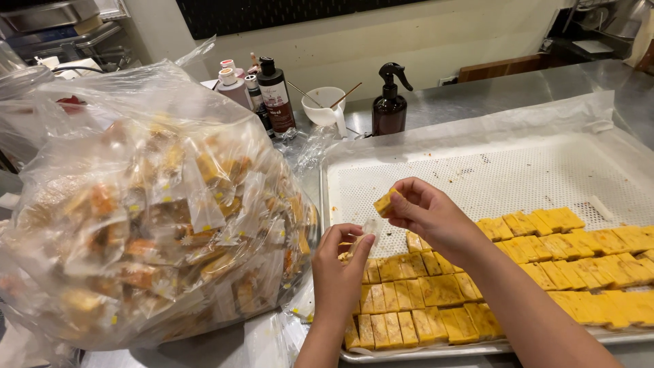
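Pinching a yellow bar between its fingertips, the right hand hovers over the perforated tray, while the left hand grips a small clear wrapper just below it. Rows of yellow bars fill the tray's near half on a steel counter; a big plastic bag of wrapped pieces sits left, with bottles, a spray bottle and a white cup along the cream wall.

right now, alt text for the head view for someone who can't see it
The right hand pinches a yellow bar above a perforated tray of similar bars, while the left hand holds a small clear wrapper. A large clear bag of wrapped pieces sits left.
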